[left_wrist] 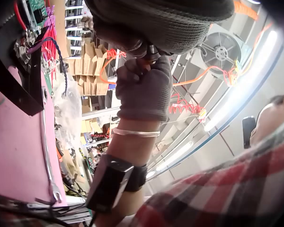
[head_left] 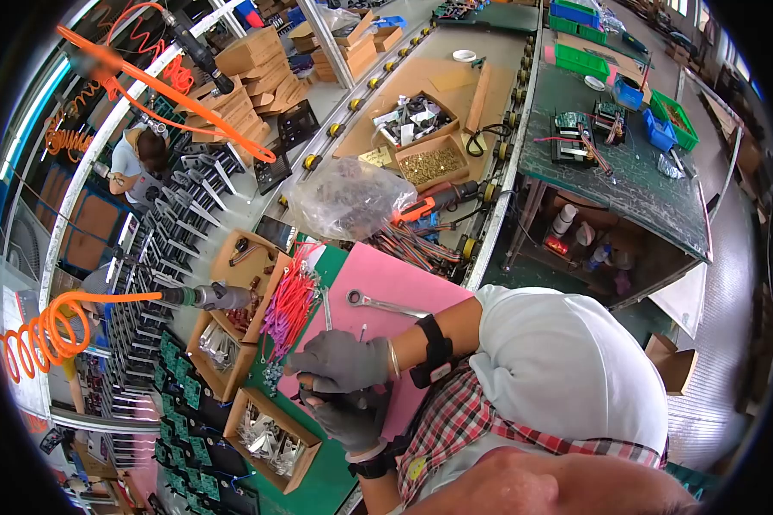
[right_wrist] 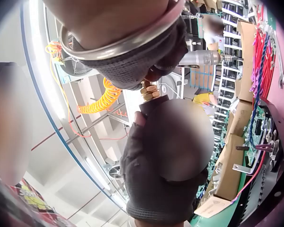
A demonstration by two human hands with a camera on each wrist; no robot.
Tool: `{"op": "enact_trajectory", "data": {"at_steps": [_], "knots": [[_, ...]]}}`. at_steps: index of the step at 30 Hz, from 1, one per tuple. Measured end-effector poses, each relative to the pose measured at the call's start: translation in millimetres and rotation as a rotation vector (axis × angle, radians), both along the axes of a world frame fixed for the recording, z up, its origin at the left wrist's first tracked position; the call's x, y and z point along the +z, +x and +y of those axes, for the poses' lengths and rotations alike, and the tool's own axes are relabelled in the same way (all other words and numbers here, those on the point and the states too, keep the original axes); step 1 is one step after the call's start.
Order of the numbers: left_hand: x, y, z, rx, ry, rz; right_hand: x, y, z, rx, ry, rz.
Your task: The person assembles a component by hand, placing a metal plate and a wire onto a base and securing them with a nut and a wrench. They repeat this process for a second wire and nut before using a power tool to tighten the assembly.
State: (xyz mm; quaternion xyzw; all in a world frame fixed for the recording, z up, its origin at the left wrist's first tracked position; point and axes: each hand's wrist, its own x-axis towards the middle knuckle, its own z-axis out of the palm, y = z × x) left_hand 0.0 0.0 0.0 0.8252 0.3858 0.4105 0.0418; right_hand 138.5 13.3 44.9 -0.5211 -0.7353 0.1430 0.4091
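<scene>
Both hands wear grey gloves and meet over the pink mat (head_left: 378, 270). My left hand (head_left: 348, 421) grips a small black part (right_wrist: 154, 105), its bare thumb tip against the side. Brass nuts (right_wrist: 149, 91) stand on top of that part, and my right hand (head_left: 342, 359) pinches at them with bare fingertips. Much of the black part is hidden by the left glove and a blur. Beneath the hands lies a black metal chassis (left_wrist: 31, 90) with a circuit board, a twisted blue-black cable (right_wrist: 256, 106) and a red wire.
A ratchet wrench (head_left: 391, 305) lies on the mat. Red cable bundles (head_left: 290, 300) and cardboard boxes of metal parts (head_left: 270, 442) stand beyond the hands. An air screwdriver (head_left: 206, 296) hangs from an orange coiled hose. Several green circuit boards (head_left: 180, 421) lie along the line.
</scene>
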Motion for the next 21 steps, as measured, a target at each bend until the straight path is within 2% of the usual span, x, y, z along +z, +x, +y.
{"op": "enact_trajectory", "data": {"at_steps": [1,3,5,7,9,11,12,13,15,16,18,19,21], "knots": [[9.4,1.7,-7.7,-0.001,0.108,0.027,-0.5,-4.6,-1.7,-0.011,0.066,-0.007],[2.4,9.3,0.2,-0.058,0.011,-0.088,-0.2,3.0,5.0,-0.016,0.173,-0.039],[-11.1,-1.7,7.6,-0.154,-0.348,-0.271,3.1,1.1,2.8,-0.001,0.227,-0.045],[-12.1,-2.2,9.5,-0.206,-0.525,-0.355,2.8,7.0,-0.5,-0.010,0.307,-0.089],[-1.9,-5.1,7.9,-0.261,-0.863,-0.650,-1.9,13.6,2.9,0.063,0.291,-0.041],[25.2,1.5,6.9,-0.342,-1.425,-1.239,-22.9,33.4,16.8,0.192,0.174,0.088],[27.3,3.1,9.4,-0.296,-1.406,-1.224,-33.7,46.8,23.5,-0.018,-0.028,0.159],[38.8,10.5,6.3,-0.082,-1.360,-1.174,-38.5,57.1,28.5,-0.212,-0.238,0.221],[16.3,2.9,16.7,-0.233,-1.373,-1.191,-47.7,68.7,27.1,-0.126,-0.079,0.288],[23.1,10.1,14.5,-0.048,-1.379,-1.126,-38.2,61.6,19.7,-0.062,-0.065,0.243],[14.9,6.4,16.8,-0.088,-1.445,-1.022,-21.7,39.5,8.7,0.043,-0.017,0.225],[14.6,9.7,14.0,-0.049,-1.382,-0.930,-21.0,30.0,8.0,0.070,0.024,0.240],[17.5,16.6,10.3,-0.116,-1.346,-1.006,-21.3,21.8,8.6,0.081,-0.027,0.226]]}}
